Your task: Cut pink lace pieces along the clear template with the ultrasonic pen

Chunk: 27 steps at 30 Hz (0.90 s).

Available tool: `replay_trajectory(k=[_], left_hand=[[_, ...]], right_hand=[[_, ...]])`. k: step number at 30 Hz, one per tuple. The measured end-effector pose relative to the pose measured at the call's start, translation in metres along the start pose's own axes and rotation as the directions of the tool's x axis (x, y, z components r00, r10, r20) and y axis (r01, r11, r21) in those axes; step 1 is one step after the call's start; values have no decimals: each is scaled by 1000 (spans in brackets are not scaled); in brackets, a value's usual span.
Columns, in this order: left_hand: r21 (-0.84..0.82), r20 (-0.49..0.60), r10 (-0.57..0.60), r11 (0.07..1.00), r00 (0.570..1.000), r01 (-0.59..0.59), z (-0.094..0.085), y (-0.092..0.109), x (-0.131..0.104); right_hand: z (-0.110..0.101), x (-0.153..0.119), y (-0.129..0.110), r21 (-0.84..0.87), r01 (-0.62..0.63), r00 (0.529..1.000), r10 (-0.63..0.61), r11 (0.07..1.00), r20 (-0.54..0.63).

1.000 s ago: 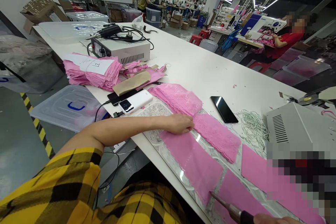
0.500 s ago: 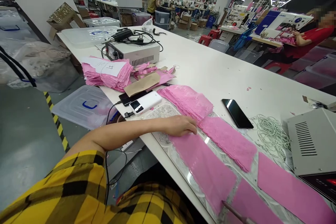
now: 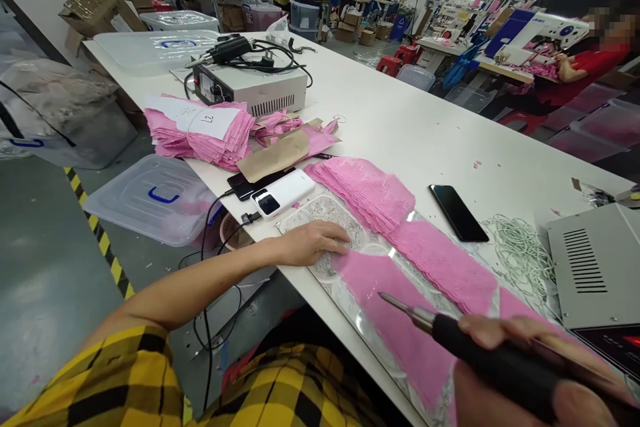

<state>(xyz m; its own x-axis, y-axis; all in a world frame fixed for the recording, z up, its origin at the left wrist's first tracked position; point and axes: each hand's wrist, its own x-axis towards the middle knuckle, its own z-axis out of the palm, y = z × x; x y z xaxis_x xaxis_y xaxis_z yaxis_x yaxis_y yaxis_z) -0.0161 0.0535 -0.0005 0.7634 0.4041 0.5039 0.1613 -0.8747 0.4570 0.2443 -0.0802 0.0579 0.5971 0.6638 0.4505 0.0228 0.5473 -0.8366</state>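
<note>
With the left hand (image 3: pixel 313 245) flat and open at a pink lace piece (image 3: pixel 395 320) on the worktop (image 3: pixel 400 133), the right hand (image 3: pixel 520 347) grips a cutting wand (image 3: pixel 450 333) poised above it, the cut seemingly not yet begun.

The white surface (image 3: pixel 400 127) carries pink lace pieces (image 3: pixel 370 192) and a black phone (image 3: pixel 459 212) beyond the right grip (image 3: pixel 505 340), a grey box (image 3: pixel 595 267) beside it.

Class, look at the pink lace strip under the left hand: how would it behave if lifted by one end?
The lace strip looks thin and lies flat, so it probably droops. Being openwork, it is likely light. The left hand pins its end, suggesting it shifts easily.
</note>
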Motion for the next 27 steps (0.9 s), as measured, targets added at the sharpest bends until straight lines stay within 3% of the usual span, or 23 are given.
replay_trajectory(k=[3,7,27], left_hand=[[-14,-40,-8,1000,999,7,1,-2,-2],[-28,-86,-9,1000,996,6,1,-2,-5],[27,-36,-40,999,999,41,6,-1,-5]], right_hand=[[50,-3,2,41,-18,999,16,999,31],[78,-6,12,70,-84,994,79,994,78],[91,-11,24,53,-91,985,82,994,152]])
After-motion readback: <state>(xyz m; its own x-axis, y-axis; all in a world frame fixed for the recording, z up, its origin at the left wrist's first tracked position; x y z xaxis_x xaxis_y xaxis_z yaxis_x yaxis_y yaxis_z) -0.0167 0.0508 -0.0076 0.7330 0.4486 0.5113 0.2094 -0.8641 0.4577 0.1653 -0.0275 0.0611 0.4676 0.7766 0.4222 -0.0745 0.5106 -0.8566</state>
